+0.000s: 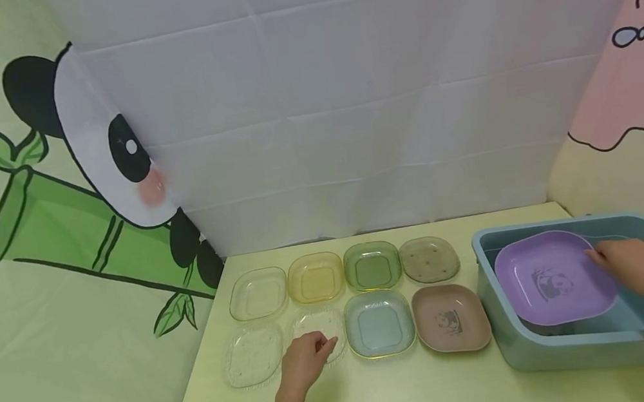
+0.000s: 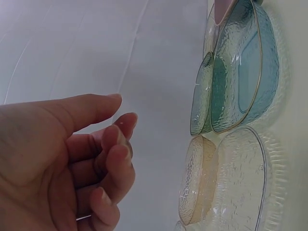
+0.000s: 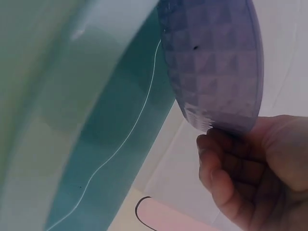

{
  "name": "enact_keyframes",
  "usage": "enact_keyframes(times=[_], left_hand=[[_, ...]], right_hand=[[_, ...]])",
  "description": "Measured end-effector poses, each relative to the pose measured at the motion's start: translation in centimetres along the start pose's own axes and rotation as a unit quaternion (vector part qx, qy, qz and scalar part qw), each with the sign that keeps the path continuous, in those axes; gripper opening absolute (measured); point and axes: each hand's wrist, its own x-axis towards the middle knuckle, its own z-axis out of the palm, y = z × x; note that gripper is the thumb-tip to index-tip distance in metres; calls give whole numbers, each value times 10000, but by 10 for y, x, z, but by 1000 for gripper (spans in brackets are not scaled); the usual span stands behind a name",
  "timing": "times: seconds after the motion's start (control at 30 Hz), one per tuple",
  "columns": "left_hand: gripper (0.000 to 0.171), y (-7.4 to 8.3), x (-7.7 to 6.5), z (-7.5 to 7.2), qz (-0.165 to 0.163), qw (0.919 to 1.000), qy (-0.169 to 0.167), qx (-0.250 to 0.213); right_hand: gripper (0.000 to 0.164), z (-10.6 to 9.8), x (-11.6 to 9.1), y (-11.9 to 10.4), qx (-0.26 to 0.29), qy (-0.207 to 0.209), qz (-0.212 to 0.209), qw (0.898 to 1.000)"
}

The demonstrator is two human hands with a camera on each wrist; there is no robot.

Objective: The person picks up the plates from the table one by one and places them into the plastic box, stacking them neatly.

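My right hand [image 1: 643, 270] pinches the right edge of a purple plate [image 1: 554, 256] with a panda print, tilted over the blue-green plastic tub [image 1: 581, 351]. In the right wrist view the fingers [image 3: 219, 185] and thumb grip the rim of the purple plate [image 3: 211, 62], whose underside has a diamond pattern. Loosely curled and holding nothing, my left hand [image 1: 305, 361] hovers above a clear plate [image 1: 331, 326] in the front row. The left wrist view shows a gap between its thumb and fingers [image 2: 120, 168]. The tub's contents under the plate are mostly hidden.
Two rows of plates lie on the pale table [image 1: 364, 397]: clear [image 1: 258, 294], yellow [image 1: 314, 278], green [image 1: 372, 266] and grey-brown [image 1: 429, 260] behind; clear [image 1: 253, 355], light blue [image 1: 379, 323] and brown panda-print [image 1: 452, 318] in front. A white cloth [image 1: 318, 98] hangs behind.
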Motion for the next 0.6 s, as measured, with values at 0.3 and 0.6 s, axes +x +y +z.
enact_keyframes(times=[0.3, 0.6], left_hand=[[33, -2, -2, -1, -12, 10000, -2, 2], [32, -5, -4, 1, 48, 10000, 13, 50]], right_hand=[[26, -8, 13, -7, -50, -271, -159, 9995], [18, -7, 34, -7, -148, -838, -432, 9954]])
